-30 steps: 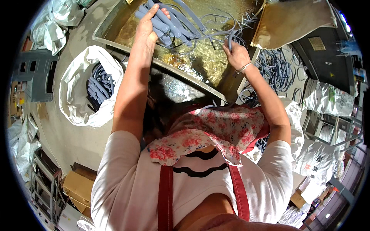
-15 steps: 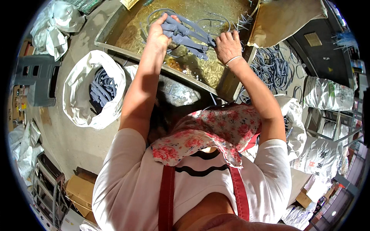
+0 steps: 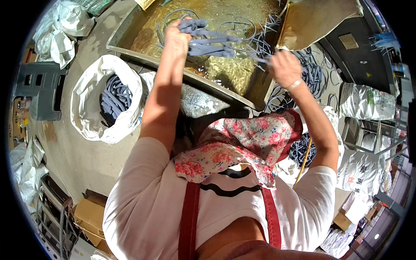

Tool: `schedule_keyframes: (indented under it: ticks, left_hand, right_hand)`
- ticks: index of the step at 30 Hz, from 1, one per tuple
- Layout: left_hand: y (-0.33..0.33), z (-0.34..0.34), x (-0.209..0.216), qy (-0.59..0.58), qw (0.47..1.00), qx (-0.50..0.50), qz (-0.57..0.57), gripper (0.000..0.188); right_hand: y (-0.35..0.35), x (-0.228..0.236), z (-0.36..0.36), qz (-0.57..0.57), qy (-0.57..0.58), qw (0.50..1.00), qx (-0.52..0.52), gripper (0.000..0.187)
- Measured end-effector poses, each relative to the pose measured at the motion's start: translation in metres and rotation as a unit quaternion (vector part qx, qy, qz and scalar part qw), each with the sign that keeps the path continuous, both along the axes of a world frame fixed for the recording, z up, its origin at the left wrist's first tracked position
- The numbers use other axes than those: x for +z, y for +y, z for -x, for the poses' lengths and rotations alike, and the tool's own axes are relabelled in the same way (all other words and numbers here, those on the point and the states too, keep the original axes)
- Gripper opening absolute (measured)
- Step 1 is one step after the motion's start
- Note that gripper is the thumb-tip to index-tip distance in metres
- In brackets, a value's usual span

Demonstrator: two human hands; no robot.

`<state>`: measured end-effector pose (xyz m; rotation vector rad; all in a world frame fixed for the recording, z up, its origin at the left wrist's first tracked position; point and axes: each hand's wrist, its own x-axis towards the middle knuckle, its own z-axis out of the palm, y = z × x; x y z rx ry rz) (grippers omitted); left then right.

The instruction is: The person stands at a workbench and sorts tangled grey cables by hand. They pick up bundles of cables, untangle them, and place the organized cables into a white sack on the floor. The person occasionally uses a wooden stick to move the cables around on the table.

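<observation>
My left hand (image 3: 177,34), above the metal tank, is closed around a bundle of flat blue-grey plastic strips (image 3: 212,40). The strips fan out to the right over the water, and a thin loop of the same colour hangs beside them. My right hand (image 3: 284,68) is over the tank's right rim, smeared by motion. A blurred grey strip (image 3: 259,57) shows at both sides of that hand, seemingly gripped in it, apart from the bundle. Its fingers are not sharp.
The metal tank (image 3: 216,86) holds shallow yellowish water, with a heap of thin offcuts (image 3: 265,41) at its right. Left of it stands a white sack (image 3: 80,102) containing grey strips. Tangled grey strands (image 3: 318,73) lie beyond the right rim. A grey stool (image 3: 45,93) stands far left.
My right hand has moved right and slightly down, away from the bundle, with a grey strip. My left hand stays nearly in place with the bundle.
</observation>
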<state>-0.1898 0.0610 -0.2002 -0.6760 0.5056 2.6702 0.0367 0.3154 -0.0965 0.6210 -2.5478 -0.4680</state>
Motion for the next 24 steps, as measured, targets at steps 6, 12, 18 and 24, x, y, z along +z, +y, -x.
schedule_keyframes:
  ticks: [6,12,18,24]
  left_hand:
    - [-0.027,0.0,0.023,0.01,0.998,-0.003,-0.066,0.024]
    - [-0.02,-0.015,0.033,0.051,0.996,-0.045,-0.063,0.021]
    - [-0.011,-0.039,0.053,0.076,0.991,-0.103,-0.035,0.02]
    - [-0.014,-0.053,0.068,0.103,0.964,-0.226,-0.097,0.019]
  right_hand:
    - [0.105,0.042,-0.148,0.018,0.074,0.902,-0.424,0.023]
    - [0.168,0.015,-0.264,-0.022,-0.084,0.752,-0.653,0.072]
    - [0.089,0.007,-0.117,0.563,-0.084,0.748,-0.34,0.028]
    - [0.017,-0.006,0.041,0.73,-0.208,0.631,-0.159,0.024]
